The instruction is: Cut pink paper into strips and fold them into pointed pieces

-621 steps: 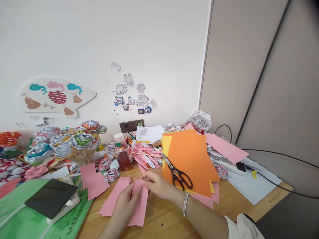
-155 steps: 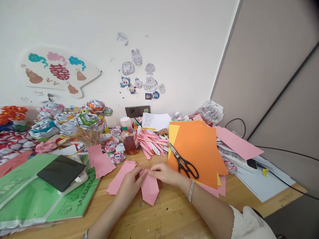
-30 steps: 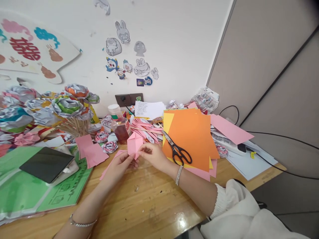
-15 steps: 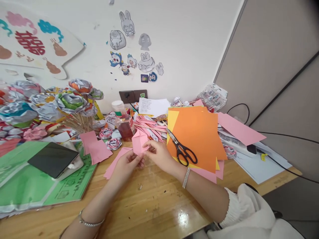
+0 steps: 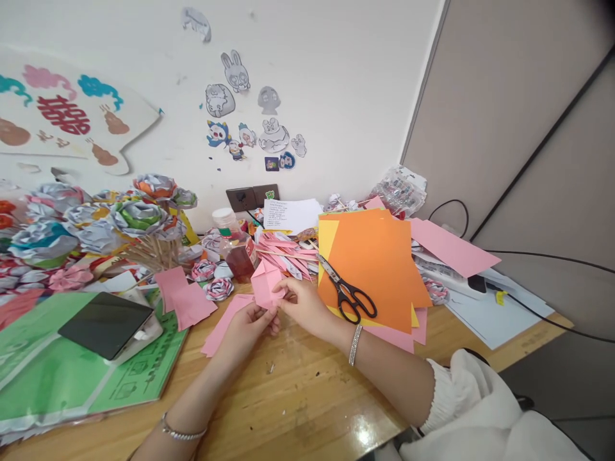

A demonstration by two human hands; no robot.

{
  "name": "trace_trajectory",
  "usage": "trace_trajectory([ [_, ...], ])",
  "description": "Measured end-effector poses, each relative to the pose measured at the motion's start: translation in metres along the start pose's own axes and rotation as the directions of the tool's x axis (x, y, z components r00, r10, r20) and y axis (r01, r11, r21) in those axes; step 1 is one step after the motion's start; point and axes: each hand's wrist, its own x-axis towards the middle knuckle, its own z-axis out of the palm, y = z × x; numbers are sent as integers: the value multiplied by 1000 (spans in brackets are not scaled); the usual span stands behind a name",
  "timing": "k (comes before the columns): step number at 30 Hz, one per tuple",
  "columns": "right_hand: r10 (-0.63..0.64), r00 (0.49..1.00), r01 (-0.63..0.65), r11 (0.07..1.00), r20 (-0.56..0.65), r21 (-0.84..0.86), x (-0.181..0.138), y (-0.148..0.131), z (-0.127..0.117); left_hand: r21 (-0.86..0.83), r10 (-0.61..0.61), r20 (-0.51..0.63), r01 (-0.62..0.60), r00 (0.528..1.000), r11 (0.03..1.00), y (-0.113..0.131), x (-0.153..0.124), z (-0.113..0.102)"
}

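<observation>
A small folded piece of pink paper [image 5: 266,287] is held up over the table between both my hands. My left hand [image 5: 254,320] pinches its lower edge between thumb and fingers. From the right side, my right hand [image 5: 300,304] grips the lower right corner with thumb and forefinger. Creases and a pointed top show on the folded paper. Beneath and left of my left hand lie pink paper strips [image 5: 225,326]. Black-handled scissors [image 5: 346,291] rest on a stack of orange paper [image 5: 375,256], right of my right hand.
On the left, a phone [image 5: 106,324] rests on a white object above a green packet [image 5: 29,365]. Paper flowers on sticks [image 5: 144,218] stand behind. A bottle of reddish liquid [image 5: 237,250] and pink folded strips [image 5: 283,250] sit at the back. A power strip [image 5: 454,276] lies right.
My view has tilted up slightly, so the scene sits lower in the picture. Both hands still hold the pink paper in nearly the same grip.
</observation>
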Motion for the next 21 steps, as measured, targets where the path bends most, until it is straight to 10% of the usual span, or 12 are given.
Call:
trace_trajectory([
  [7,13,1000,-14,1000,24,26,1,4,-1,-47,6,27,-4,1000,999,-3,0,-1],
  [21,20,997,-13,997,79,-82,1,10,1,365,125,-82,-87,989,927,-8,0,2],
])
